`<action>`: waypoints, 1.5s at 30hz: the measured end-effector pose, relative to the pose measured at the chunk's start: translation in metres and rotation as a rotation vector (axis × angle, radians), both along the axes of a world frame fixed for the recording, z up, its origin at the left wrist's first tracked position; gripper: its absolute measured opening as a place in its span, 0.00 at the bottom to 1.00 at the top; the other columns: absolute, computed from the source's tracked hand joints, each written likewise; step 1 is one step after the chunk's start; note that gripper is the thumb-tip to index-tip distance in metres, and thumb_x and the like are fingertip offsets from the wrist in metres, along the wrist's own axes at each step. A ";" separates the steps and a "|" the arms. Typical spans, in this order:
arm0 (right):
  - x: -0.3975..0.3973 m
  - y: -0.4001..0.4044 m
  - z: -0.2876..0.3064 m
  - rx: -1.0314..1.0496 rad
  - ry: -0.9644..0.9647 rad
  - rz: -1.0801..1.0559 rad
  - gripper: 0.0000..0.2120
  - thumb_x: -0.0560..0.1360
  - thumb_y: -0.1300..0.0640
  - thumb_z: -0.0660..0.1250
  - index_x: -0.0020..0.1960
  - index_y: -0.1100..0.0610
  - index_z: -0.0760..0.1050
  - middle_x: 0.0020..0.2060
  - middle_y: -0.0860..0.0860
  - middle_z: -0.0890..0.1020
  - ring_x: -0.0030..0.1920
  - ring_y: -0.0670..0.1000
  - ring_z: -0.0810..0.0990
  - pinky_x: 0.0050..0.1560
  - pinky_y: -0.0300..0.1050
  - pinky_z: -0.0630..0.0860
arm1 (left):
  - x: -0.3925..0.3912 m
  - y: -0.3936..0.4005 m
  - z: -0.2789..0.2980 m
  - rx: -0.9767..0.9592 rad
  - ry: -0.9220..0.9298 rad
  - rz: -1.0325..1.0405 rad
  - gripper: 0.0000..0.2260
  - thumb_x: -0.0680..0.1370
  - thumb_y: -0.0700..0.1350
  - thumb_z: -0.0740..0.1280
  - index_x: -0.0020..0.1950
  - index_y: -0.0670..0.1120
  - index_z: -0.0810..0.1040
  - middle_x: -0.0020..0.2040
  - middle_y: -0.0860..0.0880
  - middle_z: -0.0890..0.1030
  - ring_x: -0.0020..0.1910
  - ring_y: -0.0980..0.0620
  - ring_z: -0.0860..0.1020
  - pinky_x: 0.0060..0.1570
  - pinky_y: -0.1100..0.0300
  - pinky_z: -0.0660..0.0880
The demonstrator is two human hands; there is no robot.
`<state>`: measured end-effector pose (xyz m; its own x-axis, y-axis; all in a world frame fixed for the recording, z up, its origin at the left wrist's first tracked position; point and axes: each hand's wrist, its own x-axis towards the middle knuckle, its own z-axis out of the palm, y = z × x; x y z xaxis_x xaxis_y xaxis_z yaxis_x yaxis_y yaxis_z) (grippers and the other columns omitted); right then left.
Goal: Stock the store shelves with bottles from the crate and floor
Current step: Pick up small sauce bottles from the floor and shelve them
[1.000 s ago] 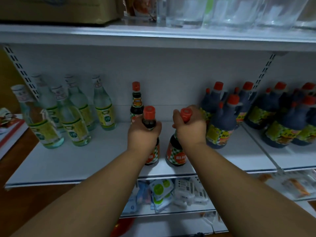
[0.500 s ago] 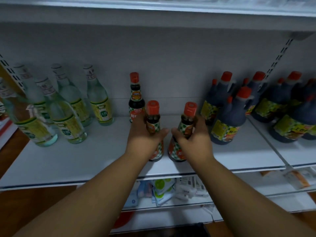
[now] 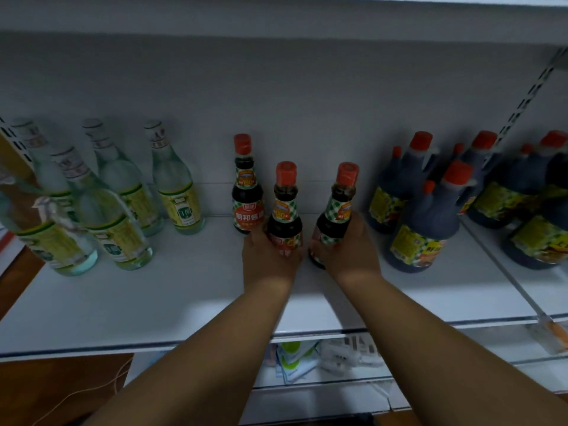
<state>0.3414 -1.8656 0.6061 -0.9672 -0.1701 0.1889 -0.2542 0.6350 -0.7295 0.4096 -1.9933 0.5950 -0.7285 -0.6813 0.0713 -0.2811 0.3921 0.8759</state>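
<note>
Two small dark sauce bottles with red caps stand upright side by side on the white shelf (image 3: 190, 290). The left hand (image 3: 269, 259) wraps the lower body of the left bottle (image 3: 285, 210); the right hand (image 3: 349, 250) wraps the right bottle (image 3: 338, 210). Whether their bases rest fully on the shelf is hard to tell. A third bottle (image 3: 247, 192) stands just behind-left. Clear bottles (image 3: 175, 186) stand left, big dark jugs (image 3: 430, 222) right.
</note>
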 end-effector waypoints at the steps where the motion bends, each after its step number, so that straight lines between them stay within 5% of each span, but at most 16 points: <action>1: 0.000 0.000 -0.001 0.019 0.014 -0.006 0.35 0.66 0.50 0.77 0.67 0.58 0.66 0.60 0.58 0.75 0.60 0.60 0.75 0.58 0.53 0.74 | -0.002 0.001 -0.004 0.002 -0.009 0.016 0.37 0.63 0.57 0.78 0.68 0.47 0.73 0.61 0.45 0.78 0.60 0.45 0.78 0.57 0.48 0.78; 7: -0.011 -0.005 -0.006 -0.008 0.080 -0.033 0.41 0.67 0.51 0.76 0.75 0.55 0.61 0.61 0.59 0.73 0.61 0.60 0.70 0.56 0.47 0.70 | -0.021 0.006 -0.008 -0.048 -0.001 0.065 0.38 0.65 0.51 0.80 0.69 0.41 0.69 0.64 0.40 0.75 0.63 0.39 0.75 0.60 0.47 0.74; 13: -0.040 -0.006 -0.001 0.048 0.035 -0.041 0.31 0.68 0.52 0.77 0.65 0.59 0.68 0.60 0.57 0.74 0.62 0.59 0.74 0.57 0.49 0.72 | -0.049 0.006 -0.012 -0.072 -0.030 0.081 0.37 0.67 0.52 0.79 0.69 0.41 0.66 0.67 0.41 0.72 0.66 0.41 0.72 0.63 0.49 0.71; 45: -0.081 -0.010 0.007 0.161 -0.017 -0.035 0.33 0.72 0.53 0.74 0.71 0.62 0.62 0.66 0.60 0.68 0.66 0.60 0.70 0.64 0.48 0.68 | -0.093 0.009 -0.006 -0.203 -0.141 0.137 0.35 0.71 0.54 0.76 0.68 0.40 0.64 0.68 0.40 0.69 0.67 0.40 0.69 0.64 0.49 0.69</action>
<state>0.2602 -1.8757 0.6127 -0.9759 -0.1632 0.1451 -0.2182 0.7520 -0.6220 0.3170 -1.9842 0.5887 -0.6430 -0.7563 0.1207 -0.4572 0.5055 0.7318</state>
